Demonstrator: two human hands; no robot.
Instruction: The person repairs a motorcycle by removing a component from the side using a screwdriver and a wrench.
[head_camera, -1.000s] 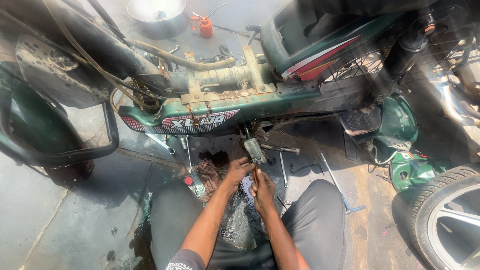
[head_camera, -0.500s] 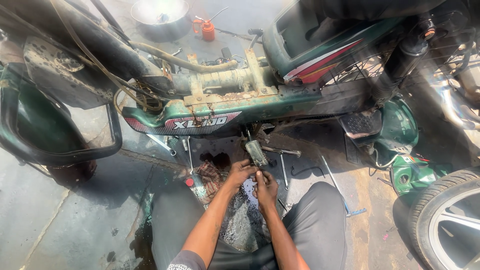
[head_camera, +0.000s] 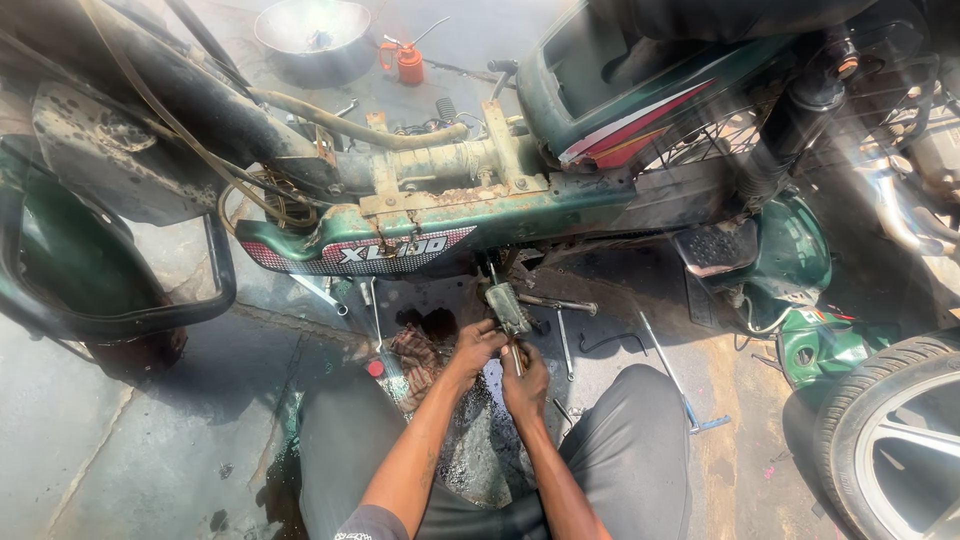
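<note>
Both hands sit slightly lower than before under the green moped frame (head_camera: 450, 215), the left hand (head_camera: 475, 350) and right hand (head_camera: 525, 378) pinching a thin, rigid, probably greasy metal rod (head_camera: 516, 357) below the footpeg (head_camera: 507, 306), best gripped near its lower end.

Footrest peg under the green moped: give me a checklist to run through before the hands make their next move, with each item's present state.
1. Left hand on the footrest peg: ok, its fingers reach the lower end.
2. Right hand on the thin tool below the peg: ok, fingers closed on it.
3. Tool seated on a fastener: cannot tell, fingers hide the tip.
4. Moped frame steady: cannot tell, no stand in view.
5. Loose spanners within reach: ok, on the floor beside the hands.
6. Floor under the hands: not ok, a dark oily patch spreads there.
</note>
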